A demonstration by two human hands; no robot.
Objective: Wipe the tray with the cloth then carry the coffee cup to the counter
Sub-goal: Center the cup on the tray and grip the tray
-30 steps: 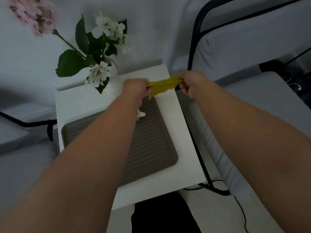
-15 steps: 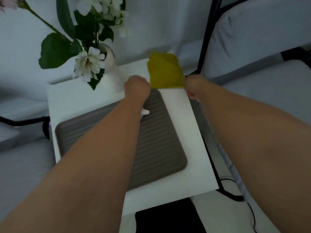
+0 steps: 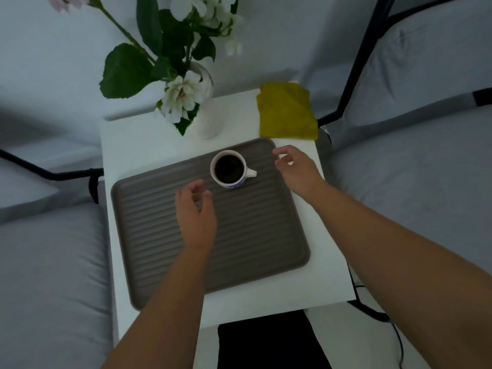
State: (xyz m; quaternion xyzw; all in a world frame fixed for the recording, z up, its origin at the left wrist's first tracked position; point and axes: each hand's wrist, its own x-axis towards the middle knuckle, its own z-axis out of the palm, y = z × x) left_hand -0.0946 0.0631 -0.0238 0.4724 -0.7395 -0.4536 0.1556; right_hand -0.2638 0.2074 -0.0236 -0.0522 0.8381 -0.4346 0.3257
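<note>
A grey ribbed tray (image 3: 253,235) lies on a small white table (image 3: 306,294). A white coffee cup (image 3: 230,169), full of dark coffee, stands on the tray's far part with its handle pointing right. The yellow cloth (image 3: 287,111) lies folded on the table's far right corner, beyond the tray. My left hand (image 3: 195,214) hovers over the tray just left of and nearer than the cup, fingers apart, empty. My right hand (image 3: 295,169) is open to the right of the cup's handle, at the tray's right edge, empty.
A white vase with white flowers and large green leaves (image 3: 205,113) stands on the table's far side, left of the cloth. Grey cushioned seats with black metal frames (image 3: 354,75) flank the table on both sides. A black cable (image 3: 394,331) runs on the floor at right.
Both hands held the yellow cloth stretched over the table's far corner; now it lies folded there and both hands have pulled back, open, to either side of the cup.
</note>
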